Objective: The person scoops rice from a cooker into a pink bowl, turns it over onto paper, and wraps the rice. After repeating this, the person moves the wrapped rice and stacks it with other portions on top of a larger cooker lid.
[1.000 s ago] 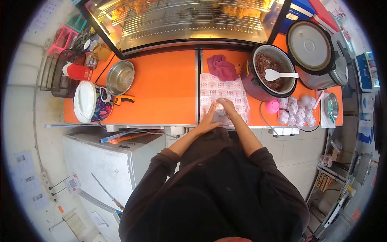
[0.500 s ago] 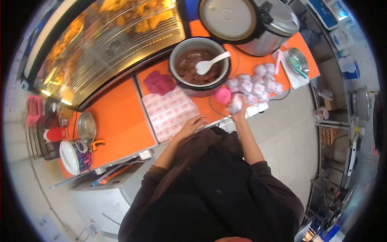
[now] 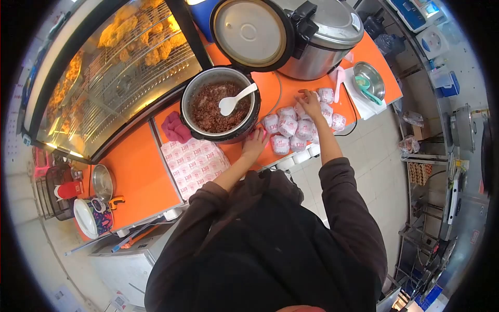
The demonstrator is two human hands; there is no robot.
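Observation:
My left hand (image 3: pixel 253 144) is closed around a small pink cup (image 3: pixel 266 137) beside the rice pot; fingers hide most of the cup. My right hand (image 3: pixel 311 105) reaches over the far side of a cluster of paper-wrapped rice packs (image 3: pixel 288 126), its fingers spread and touching the packs. One pack sits partly under that palm. Left of my hands stands the open pot (image 3: pixel 188 106) of reddish-brown rice (image 3: pixel 210 112), with a white rice paddle (image 3: pixel 228 105) resting in it. A stack of printed wrapping paper (image 3: pixel 195 166) lies on the orange counter, a crumpled maroon cloth (image 3: pixel 176 127) behind it.
A lit glass cabinet (image 3: pixel 117 78) with fried food borders the counter's back left. Behind the packs stands a large steel cooker (image 3: pixel 317 52). A steel bowl (image 3: pixel 377 75) with a green ladle sits at right, near a pink utensil (image 3: pixel 339 83). A cord (image 3: pixel 355 122) runs beside the packs.
My right hand has carried a wrapped pack to the back of the cluster and its fingers have spread. My left hand has moved right from the wrapping paper onto the pink cup. The view has shifted.

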